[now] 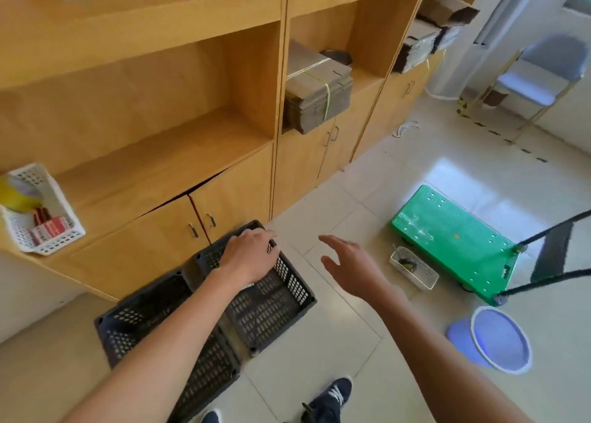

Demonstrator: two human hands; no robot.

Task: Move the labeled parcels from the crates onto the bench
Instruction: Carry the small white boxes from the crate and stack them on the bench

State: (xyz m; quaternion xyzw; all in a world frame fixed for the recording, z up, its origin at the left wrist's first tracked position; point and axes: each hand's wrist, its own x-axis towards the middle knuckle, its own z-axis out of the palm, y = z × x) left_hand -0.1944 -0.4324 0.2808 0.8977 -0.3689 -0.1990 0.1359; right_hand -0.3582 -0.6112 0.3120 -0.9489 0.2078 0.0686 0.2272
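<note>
Left of the black crates [268,307], a white basket [41,211] sits on the shelf; the left hand [252,256] rests on their far rim, fingers curled. Right hand [348,262] hovers spread, empty. No parcels visible inside; unloading looks finished.

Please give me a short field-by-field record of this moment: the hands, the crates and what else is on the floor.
left hand: rests on the far rim of the black crate, fingers over the edge; grip unclear
right hand: open, in the air beside the crate, holding nothing
second black crate: adjoins the first, beside the cabinet
parcels: none visible in the crates
floor: green trolley, small white basket, blue bin
</note>
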